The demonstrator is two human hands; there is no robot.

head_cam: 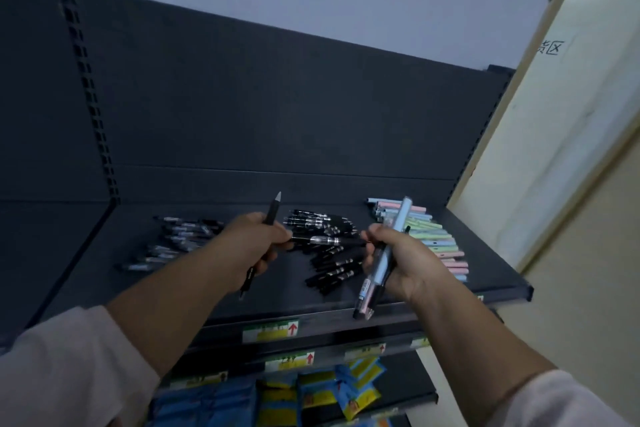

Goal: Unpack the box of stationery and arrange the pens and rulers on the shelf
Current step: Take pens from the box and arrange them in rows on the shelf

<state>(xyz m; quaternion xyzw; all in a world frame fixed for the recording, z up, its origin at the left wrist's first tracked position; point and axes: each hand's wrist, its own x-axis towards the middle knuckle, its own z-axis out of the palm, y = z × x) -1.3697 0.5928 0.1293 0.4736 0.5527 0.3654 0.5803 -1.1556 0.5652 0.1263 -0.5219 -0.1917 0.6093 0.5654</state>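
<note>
My left hand (251, 246) grips a black pen (273, 213) that points up and back, its pale tip above my fist. A second black pen with a clear barrel (325, 240) lies level between both hands, pinched at each end. My right hand (398, 262) also holds a bundle of pens (384, 263), one pale blue and others dark. On the dark shelf (450, 295) lie three groups: clear-barrelled pens (173, 239) at the left, black pens (332, 253) in the middle, pastel pens (429, 239) at the right.
The shelf's back panel (277, 107) rises behind the pens. Price labels (270, 331) run along the front edges. Blue and yellow packets (311, 392) fill the lower shelf. A cream wall (568, 149) stands close at the right.
</note>
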